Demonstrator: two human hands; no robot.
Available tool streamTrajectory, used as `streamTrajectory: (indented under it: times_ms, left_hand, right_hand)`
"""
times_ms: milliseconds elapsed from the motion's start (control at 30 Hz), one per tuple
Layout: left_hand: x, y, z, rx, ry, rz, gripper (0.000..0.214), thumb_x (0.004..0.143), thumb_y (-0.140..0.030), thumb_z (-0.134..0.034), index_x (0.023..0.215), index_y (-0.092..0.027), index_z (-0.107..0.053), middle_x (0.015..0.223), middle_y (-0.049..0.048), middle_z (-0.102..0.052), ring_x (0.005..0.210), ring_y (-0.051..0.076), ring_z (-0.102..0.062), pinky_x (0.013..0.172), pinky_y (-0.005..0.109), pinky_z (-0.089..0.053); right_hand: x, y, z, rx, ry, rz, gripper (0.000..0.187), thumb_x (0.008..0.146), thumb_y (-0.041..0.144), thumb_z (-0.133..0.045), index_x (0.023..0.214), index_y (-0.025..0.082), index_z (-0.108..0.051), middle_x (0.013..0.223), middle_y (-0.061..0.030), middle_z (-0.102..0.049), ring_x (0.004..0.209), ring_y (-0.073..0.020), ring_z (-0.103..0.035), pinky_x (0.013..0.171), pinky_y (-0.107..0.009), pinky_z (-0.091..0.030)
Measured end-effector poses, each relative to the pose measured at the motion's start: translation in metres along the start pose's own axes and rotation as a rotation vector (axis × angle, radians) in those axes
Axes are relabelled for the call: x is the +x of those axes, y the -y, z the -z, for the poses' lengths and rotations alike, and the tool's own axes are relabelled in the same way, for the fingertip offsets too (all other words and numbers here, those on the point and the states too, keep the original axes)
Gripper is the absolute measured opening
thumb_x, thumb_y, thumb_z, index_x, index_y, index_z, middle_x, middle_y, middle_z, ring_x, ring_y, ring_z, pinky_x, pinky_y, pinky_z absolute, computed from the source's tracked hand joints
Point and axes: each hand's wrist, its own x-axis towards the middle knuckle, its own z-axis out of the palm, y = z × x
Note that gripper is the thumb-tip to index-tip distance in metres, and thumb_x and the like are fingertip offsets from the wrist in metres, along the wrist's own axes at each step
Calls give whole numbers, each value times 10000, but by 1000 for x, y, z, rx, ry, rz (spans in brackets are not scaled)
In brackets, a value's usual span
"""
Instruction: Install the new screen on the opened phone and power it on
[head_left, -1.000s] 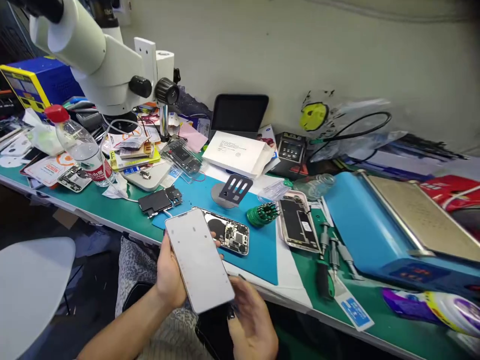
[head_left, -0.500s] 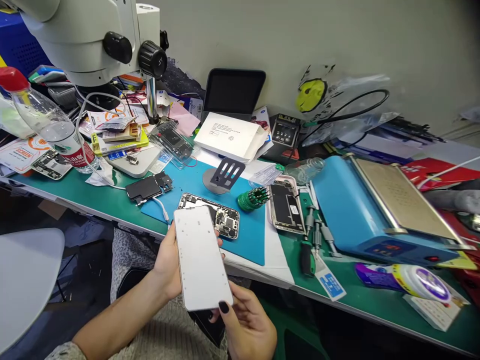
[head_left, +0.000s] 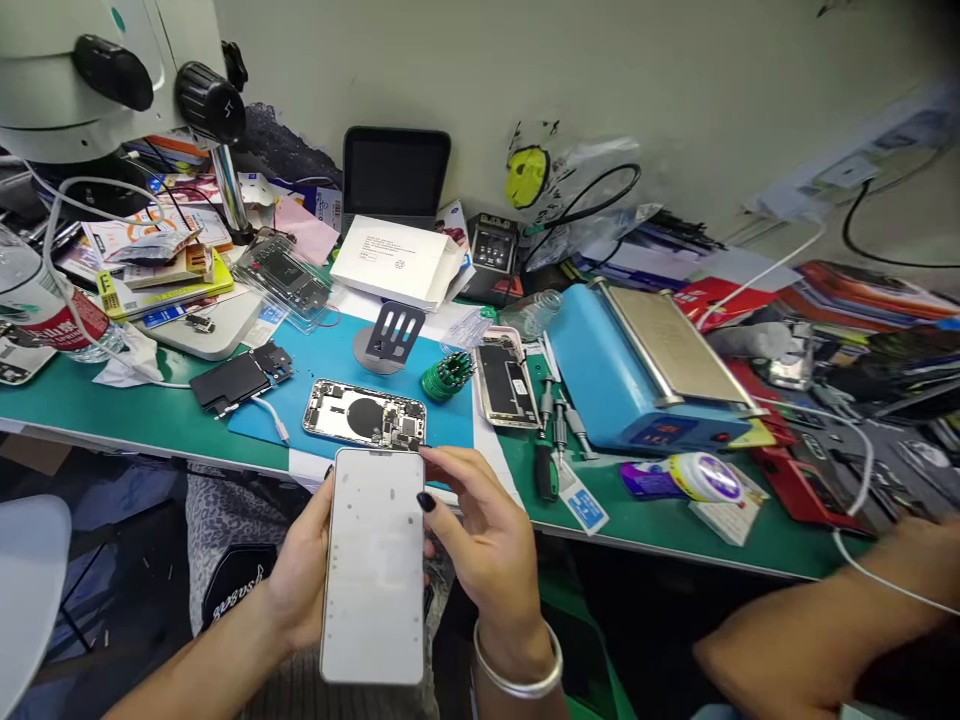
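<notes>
Phone panel [head_left: 375, 560]: held flat, pale side up, in front of the desk [head_left: 112, 415] edge.
Left hand [head_left: 300, 580]: fingers closed on its left edge.
Right hand [head_left: 487, 530]: fingers gripping its right edge.

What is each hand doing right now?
Left hand: holding the phone panel.
Right hand: gripping the same panel's right edge.

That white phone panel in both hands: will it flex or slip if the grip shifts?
The white panel looks thin, flat and rigid, so probably stiff yet crack-prone if bent. Its smooth face likely slides easily; the left hand cups one long edge, the right hand pinches the top edge. It is off the table, so a slip probably means a drop.
</notes>
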Motion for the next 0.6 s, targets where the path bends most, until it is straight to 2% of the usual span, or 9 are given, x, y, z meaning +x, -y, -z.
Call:
streamTrajectory:
  times_ms: [100, 333, 467, 600]
  left_hand:
    - [-3, 2, 4, 11, -36, 10, 618, 888, -675, -506, 1126, -153, -735, 1024, 125, -747, 922, 258, -727, 907, 368, -552]
    - [-7, 7, 7, -1, -30, 9, 614, 874, -673, -537, 1122, -149, -736, 1018, 131, -747, 902, 262, -729, 884, 353, -552]
    - [-6, 7, 5, -1, -16, 17, 639, 895, -679, -491, 1135, -137, -728, 1027, 138, -744, 915, 258, -726, 890, 356, -551]
    - [-5, 6, 1, -16, -19, 20, 637, 917, -664, -457, 1102, -122, -734, 1009, 127, -748, 901, 254, -724, 873, 351, -552]
  right_hand:
    - [1, 2, -2, -36, 29, -8, 273, 901, 261, -639, 1167, 280, -696, 1122, -83, -618, 1008, -197, -637, 594, -224, -598]
    - [-3, -1, -3, -103, -16, 61, 324, 872, 210, -672, 1180, 301, -713, 1111, -67, -665, 1016, -207, -663, 641, -251, -629]
    - [-7, -2, -5, -97, -54, 89, 357, 856, 152, -679, 1175, 309, -714, 1099, -69, -662, 975, -192, -668, 504, -191, -590]
    - [-11, -4, -6, -57, -31, 74, 240, 870, 135, -644, 1013, 287, -761, 1095, -74, -638, 864, -166, -663, 347, -145, -498]
